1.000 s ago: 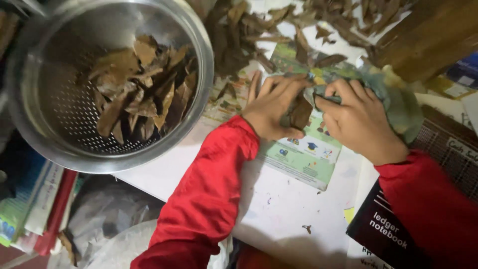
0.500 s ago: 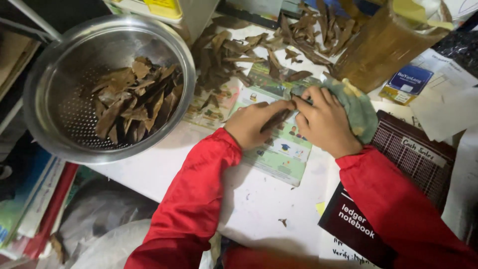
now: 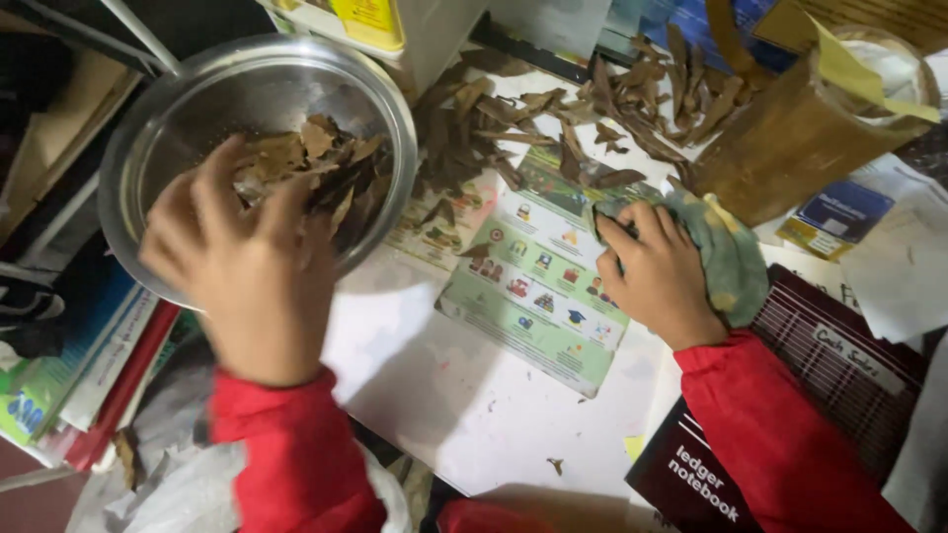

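Reaching over the steel colander (image 3: 148, 128) at the table's left edge, the left hand (image 3: 247, 262) spreads loose fingers on dried leaves (image 3: 316, 163) inside. The right hand (image 3: 657, 271) clutches a green cloth (image 3: 731, 252) (bunched) beside a picture chart (image 3: 538, 286); scattered leaves (image 3: 553, 123) lie beyond.

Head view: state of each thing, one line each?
left hand: over the metal colander, fingers spread above dry leaves inside
right hand: shut on green cloth
loose leaf pile: scattered on table
picture sheet: flat, uncovered
brown paper bag: open, tilted
dark notebook: closed
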